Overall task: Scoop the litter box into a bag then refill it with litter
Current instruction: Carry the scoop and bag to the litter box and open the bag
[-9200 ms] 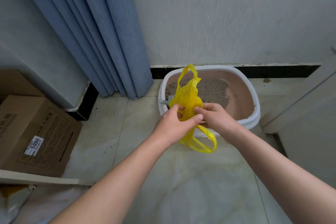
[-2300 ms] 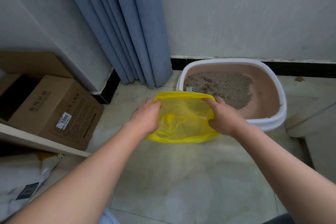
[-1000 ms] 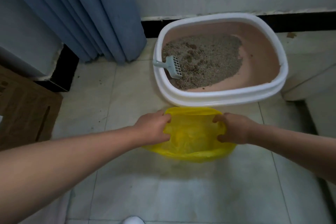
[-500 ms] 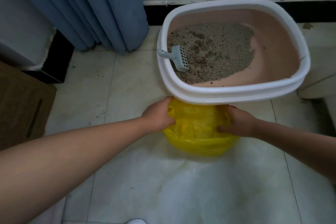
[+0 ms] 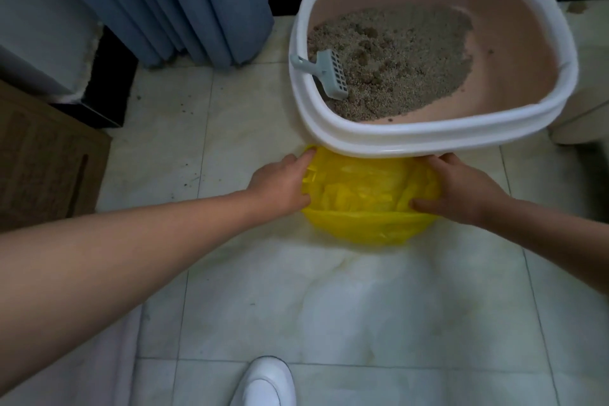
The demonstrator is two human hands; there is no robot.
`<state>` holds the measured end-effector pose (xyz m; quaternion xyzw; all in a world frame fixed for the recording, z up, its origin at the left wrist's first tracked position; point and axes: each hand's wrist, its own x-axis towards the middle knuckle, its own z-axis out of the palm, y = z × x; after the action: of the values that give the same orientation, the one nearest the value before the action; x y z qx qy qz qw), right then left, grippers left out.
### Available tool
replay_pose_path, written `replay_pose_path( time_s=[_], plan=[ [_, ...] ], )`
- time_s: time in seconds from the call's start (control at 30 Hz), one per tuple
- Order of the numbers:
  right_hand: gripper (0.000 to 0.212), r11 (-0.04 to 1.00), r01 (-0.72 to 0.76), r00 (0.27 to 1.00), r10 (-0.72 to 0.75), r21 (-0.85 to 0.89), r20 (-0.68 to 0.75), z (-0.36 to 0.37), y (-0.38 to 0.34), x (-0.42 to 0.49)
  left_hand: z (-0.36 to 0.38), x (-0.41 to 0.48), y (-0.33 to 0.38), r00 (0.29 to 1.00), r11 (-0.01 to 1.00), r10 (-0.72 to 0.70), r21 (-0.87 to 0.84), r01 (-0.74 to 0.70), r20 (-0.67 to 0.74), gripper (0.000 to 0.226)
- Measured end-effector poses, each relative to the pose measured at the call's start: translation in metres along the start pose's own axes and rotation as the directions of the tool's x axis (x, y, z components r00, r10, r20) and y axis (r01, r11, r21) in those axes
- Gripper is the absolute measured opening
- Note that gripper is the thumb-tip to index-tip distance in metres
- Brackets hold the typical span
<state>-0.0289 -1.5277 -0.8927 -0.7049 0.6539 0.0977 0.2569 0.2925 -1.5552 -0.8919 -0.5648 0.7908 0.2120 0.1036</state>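
A yellow plastic bag (image 5: pixel 365 204) sits open on the tiled floor, right against the front rim of the litter box (image 5: pixel 425 138). My left hand (image 5: pixel 283 184) holds the bag's left edge, and my right hand (image 5: pixel 461 188) holds its right edge, spreading the mouth. The litter box is white outside and pink inside, with a patch of grey-brown clumped litter (image 5: pixel 392 59) toward its left side. A grey slotted scoop (image 5: pixel 326 71) leans inside the box, its handle resting on the left rim.
Blue curtains (image 5: pixel 171 0) hang at the back left. A cardboard box (image 5: pixel 43 161) stands at the left edge. A white shoe (image 5: pixel 263 382) shows at the bottom. A pale rounded object (image 5: pixel 583 102) sits to the right of the litter box.
The bag went from bunched up to opened, and both hands lowered it onto the floor against the litter box's front rim. The view has moved closer and tilted down.
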Motion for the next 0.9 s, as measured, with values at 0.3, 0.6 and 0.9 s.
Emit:
replay_pose_path(
  time_s=[0.3, 0.6, 0.9],
  plan=[
    [0.102, 0.974, 0.038, 0.998, -0.025, -0.221, 0.060, -0.002, -0.038, 0.011, -0.010, -0.020, -0.022, 0.996, 0.924, 0.066, 0.381, -0.037, -0.064, 0.086],
    [0.094, 0.956, -0.008, 1.000, 0.011, -0.293, 0.010, -0.009, -0.025, 0.000, -0.008, -0.007, 0.000, 0.992, 0.911, 0.108, 0.405, -0.073, -0.065, 0.085],
    [0.074, 0.918, 0.048, 0.983, -0.114, -0.394, -0.147, -0.009, -0.017, -0.024, -0.016, 0.010, 0.011, 0.984, 0.913, 0.160, 0.389, -0.120, -0.074, 0.078]
  ],
)
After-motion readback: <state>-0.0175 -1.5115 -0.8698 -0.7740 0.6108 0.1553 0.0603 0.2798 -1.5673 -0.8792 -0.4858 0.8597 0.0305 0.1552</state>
